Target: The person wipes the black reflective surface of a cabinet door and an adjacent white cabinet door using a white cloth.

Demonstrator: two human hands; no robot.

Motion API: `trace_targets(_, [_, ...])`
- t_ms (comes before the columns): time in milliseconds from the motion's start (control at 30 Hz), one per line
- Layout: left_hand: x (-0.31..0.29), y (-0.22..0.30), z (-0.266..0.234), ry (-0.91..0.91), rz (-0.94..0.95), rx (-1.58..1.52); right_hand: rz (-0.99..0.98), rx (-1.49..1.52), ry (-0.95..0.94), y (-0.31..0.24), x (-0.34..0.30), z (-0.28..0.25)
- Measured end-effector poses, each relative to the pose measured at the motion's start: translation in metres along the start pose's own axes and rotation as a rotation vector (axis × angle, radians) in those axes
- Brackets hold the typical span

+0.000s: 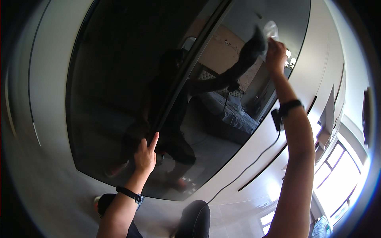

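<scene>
A tall dark mirrored glass door [119, 79] fills most of the view and reflects a bedroom and a person. My right hand [275, 53] is raised high and presses a pale cloth [271, 30] against the upper right part of the glass. My left hand [145, 154] rests lower down on the glass beside a dark vertical divider strip [186, 71], fingers together and pointing up. Both wrists wear dark bands.
A pale grey wall or cabinet surround [47, 131] frames the glass. A thin black cable [254, 160] hangs from my right wrist. Bright windows [337, 178] lie at the lower right. My knees [196, 218] show at the bottom edge.
</scene>
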State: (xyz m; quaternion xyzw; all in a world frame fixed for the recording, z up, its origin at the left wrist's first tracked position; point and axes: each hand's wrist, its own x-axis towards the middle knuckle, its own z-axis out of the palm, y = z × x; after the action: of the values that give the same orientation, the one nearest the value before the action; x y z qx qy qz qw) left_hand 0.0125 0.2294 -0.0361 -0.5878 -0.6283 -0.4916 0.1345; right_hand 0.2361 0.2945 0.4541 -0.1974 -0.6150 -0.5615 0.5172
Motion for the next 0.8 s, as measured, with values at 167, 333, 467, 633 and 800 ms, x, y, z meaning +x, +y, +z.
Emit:
trace_targets(167, [0.006, 0.006, 0.003, -0.006, 0.023, -0.052, 0.284, -0.414, -0.219, 0.041, 0.064, 0.054])
trace_targets(333, [0.004, 0.004, 0.007, 0.094, 0.014, 0.029, 0.199, -0.102, -0.075, 0.002, 0.050, 0.063])
trace_targets(467, [0.001, 0.002, -0.001, 0.110, -0.003, 0.026, -0.167, 0.293, -0.252, -0.095, 0.027, 0.059])
trace_targets(633, [0.011, 0.002, 0.002, 0.101, 0.005, -0.002, -0.171, 0.349, -0.140, -0.159, -0.073, 0.048])
trace_targets(800, [0.016, 0.008, -0.010, 0.057, -0.015, -0.052, -0.168, 0.500, -0.358, -0.228, -0.201, -0.005])
